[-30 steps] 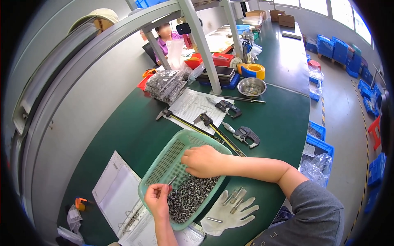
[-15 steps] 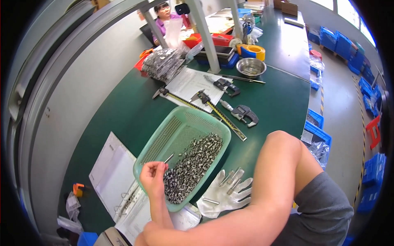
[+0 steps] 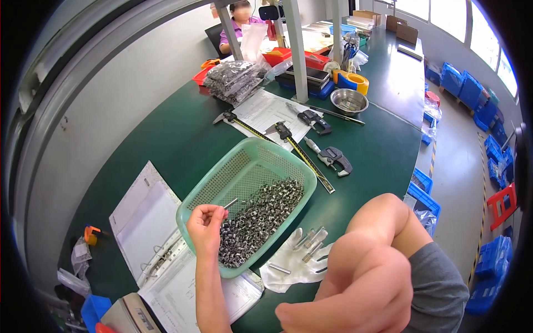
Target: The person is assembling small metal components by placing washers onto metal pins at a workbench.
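My left hand is closed, pinching a thin metal pin between thumb and fingertips. It is over the left side of a green plastic basket, whose lower right part is heaped with small metal rings. My right arm is bent across the lower right, close to the camera. The part of my right hand at its end is low in the picture, and its fingers cannot be made out. Near that arm lies a white glove with several short metal cylinders on it.
Two calipers and two micrometers lie beyond the basket, partly on printed sheets. An open ring binder is at left. A steel bowl, tape dispenser and bagged parts stand farther back. Another person sits behind.
My right arm has drawn back to the right, away from my left forearm. My left hand still pinches the pin over the basket. The view has shifted slightly.
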A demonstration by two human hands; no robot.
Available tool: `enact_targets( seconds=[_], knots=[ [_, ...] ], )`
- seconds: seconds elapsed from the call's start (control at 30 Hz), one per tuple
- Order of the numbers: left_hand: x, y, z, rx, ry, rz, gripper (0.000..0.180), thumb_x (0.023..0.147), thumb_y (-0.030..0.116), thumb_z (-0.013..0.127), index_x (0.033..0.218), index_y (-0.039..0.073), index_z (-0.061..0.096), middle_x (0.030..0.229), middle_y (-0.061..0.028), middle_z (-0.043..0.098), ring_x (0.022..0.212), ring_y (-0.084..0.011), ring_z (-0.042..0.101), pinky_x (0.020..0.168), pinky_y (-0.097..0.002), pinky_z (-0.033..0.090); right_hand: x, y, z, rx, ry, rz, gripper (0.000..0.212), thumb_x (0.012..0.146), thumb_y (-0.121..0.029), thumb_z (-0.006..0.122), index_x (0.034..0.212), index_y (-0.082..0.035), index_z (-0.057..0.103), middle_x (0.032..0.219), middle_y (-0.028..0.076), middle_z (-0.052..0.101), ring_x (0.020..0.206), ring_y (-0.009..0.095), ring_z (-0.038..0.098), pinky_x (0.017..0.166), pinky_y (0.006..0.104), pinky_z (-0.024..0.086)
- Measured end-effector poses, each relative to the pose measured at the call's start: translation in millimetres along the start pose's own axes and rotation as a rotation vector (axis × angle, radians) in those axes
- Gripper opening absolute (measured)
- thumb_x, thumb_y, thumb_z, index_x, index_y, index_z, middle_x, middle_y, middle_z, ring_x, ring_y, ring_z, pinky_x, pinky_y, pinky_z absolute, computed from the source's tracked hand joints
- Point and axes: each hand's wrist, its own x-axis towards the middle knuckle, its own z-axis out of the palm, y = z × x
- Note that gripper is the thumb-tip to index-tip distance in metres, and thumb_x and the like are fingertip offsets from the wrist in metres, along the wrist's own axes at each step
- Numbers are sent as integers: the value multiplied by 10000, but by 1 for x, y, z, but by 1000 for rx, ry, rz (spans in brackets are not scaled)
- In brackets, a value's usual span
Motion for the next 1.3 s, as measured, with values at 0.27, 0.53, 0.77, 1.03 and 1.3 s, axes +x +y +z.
enact_targets(
  seconds=[0.27,0.53,0.77,1.03,1.3],
  knots=[
    [1,-6,5,-47,44,108,93,814,29,633,838,-8,552,786,-70,621,715,-102,594,665,-222,490,-100,-35,64,425,-461,808,160,733,-175,603,828,-46,605,718,54,548,601,232,556,516,312,439],
    [-3,-2,2,30,8,44,78,839,63,614,842,16,553,743,-44,608,652,-101,579,616,-222,473,-168,-70,88,591,-806,1113,212,804,-248,575,879,-49,572,811,96,584,780,282,587,632,400,486],
    [-4,-4,4,174,28,-46,123,911,138,519,895,18,544,767,-58,621,666,-101,580,596,-238,462,-175,-77,82,590,-786,1277,191,843,-245,524,840,-54,531,733,108,586,698,328,591,585,440,471],
    [-22,5,11,1417,-272,276,410,595,306,727,909,48,676,906,-94,535,902,-281,489,815,-394,372,-175,-77,81,566,-748,1480,186,841,-233,514,829,-48,529,696,135,589,654,338,588,575,442,470],
    [-22,8,8,1410,-287,230,231,610,233,734,785,85,705,781,-62,578,867,-262,532,781,-383,389,-171,-79,78,573,-795,1462,199,833,-239,524,810,-41,534,694,125,592,662,342,589,572,448,467]
  ],
)
